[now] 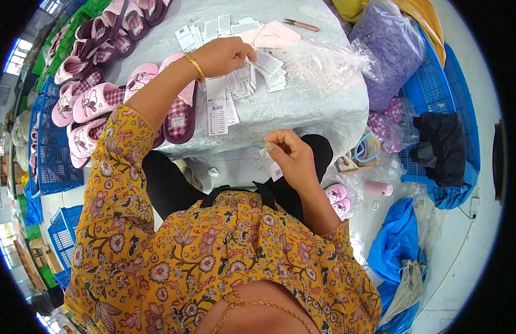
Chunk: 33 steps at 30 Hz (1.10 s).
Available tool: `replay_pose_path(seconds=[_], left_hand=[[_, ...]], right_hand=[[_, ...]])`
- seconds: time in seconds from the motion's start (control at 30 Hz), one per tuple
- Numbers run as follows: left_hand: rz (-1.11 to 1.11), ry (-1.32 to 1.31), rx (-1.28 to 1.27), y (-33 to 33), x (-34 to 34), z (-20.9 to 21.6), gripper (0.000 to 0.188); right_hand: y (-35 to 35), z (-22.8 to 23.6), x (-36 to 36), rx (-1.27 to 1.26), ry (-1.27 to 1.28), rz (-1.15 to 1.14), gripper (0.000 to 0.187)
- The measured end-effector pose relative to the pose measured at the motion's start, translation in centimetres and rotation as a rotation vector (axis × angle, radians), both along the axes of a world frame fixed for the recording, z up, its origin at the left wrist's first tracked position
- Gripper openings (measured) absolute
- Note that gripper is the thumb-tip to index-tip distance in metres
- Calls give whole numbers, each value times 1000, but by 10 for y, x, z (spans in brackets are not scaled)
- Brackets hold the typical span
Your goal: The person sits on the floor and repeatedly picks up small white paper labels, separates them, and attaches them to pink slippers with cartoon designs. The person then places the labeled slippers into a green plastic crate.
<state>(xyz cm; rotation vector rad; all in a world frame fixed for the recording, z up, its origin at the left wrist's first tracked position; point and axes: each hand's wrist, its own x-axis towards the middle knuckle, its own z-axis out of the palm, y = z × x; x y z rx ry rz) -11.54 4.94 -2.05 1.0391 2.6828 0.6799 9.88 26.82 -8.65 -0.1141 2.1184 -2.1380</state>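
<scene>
My left hand [222, 55], a gold bangle at its wrist, reaches over the covered table with its fingers curled together at the edge of a fanned stack of white paper tags [272, 72]. Whatever is between those fingertips is hidden. Above my lap, my right hand [293, 158] pinches a small white tag [275, 170] between thumb and fingers. Longer printed tags [217, 108] lie flat beneath my left wrist. Left of them, partly covered by my forearm, are pink slippers [180, 119] with checked lining; more pairs line the table's left side.
Thread snips [302, 25], pink cards [277, 34] and a heap of clear plastic fasteners [325, 64] lie on the white-covered table [302, 111]. At right stand a bag of purple material [389, 55] and a blue crate [436, 83]. Small pink slippers [337, 199] sit on the floor.
</scene>
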Motion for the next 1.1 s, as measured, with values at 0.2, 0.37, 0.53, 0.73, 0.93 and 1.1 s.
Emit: replay_pose_path(seconds=[0.2,0.37,0.53,0.73,0.93,1.1], left_hand=[[-120,-80,-24,6,11,-4,22],[-43,98,-223,7,11,-5,27],[28,142,-305,10,24,-15,34],[45,317,-104,3,29,-24,23],[117,204,-50,-3,23,-26,21],[301,-54,222,-10,28,-3,25]], right_hand=[[-2,-2,-1,-5,-27,2,15],[2,-4,1,-10,-41,-26,16],[0,-4,1,-17,-40,-15,16],[2,-2,3,-15,-41,-19,15],[0,6,4,9,-18,-4,15],[1,11,-4,21,26,-76,18]])
